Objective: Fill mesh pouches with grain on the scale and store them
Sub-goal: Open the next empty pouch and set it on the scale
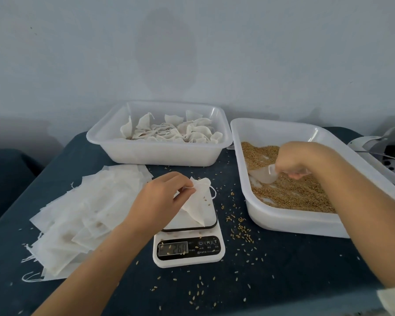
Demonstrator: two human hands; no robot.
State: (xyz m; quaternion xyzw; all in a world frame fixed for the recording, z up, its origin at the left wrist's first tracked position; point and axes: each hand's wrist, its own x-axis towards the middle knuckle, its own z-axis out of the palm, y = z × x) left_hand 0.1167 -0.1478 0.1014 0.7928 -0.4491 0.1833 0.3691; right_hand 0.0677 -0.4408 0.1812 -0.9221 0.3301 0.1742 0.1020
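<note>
Far tray (128, 153), translucent white plastic, holds tied, filled pouches (180, 131). Right tray (283, 221) holds golden grain (290, 192), loose & granular. Flat empty pouches (82, 215) lie stacked on the left of the dark worktop (294, 270). Your left hand (162, 199) pinches the thin mesh pouch (200, 202) by its mouth, over the scale (188, 249) w/ pan. Your right hand (292, 161), fingers curled, grips a clear scoop (263, 176) in the grain.

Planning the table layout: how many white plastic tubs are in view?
2. One tub sits at the back behind the scale, holding filled pouches; the other tub is on the right, holding grain. None seems hidden.
</note>
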